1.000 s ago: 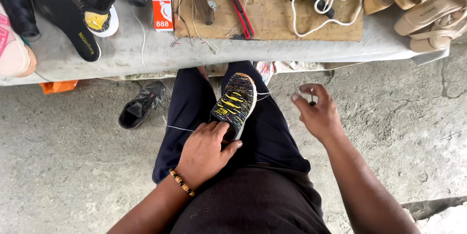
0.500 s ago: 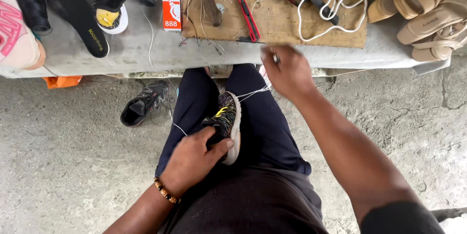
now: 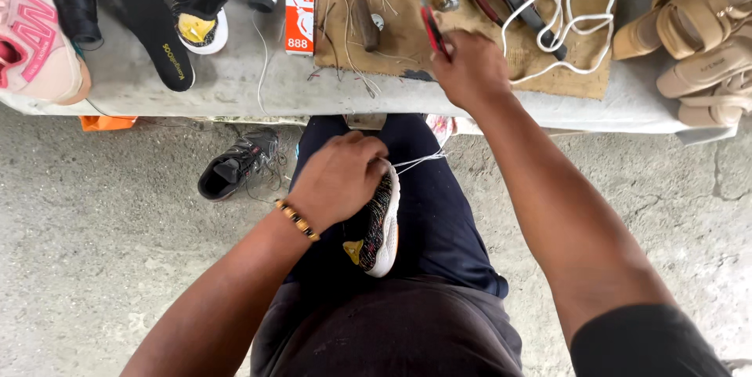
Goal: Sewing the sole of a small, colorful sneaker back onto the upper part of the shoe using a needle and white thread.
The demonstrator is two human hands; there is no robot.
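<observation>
Left hand (image 3: 338, 177) clamps a light, soft knit shoe (image 3: 376, 224) on the lap; right hand (image 3: 470, 71) grips a red tool (image 3: 432, 28) on the far bench (image 3: 235, 83).

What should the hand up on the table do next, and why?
Probably close the right hand on the red-handled tool under its fingertips and lift it. The left hand pins the black and yellow shoe on the lap, and white thread hangs loose from the shoe, so a tool seems needed there. Whether the fingers already grip it, I cannot tell.
</observation>
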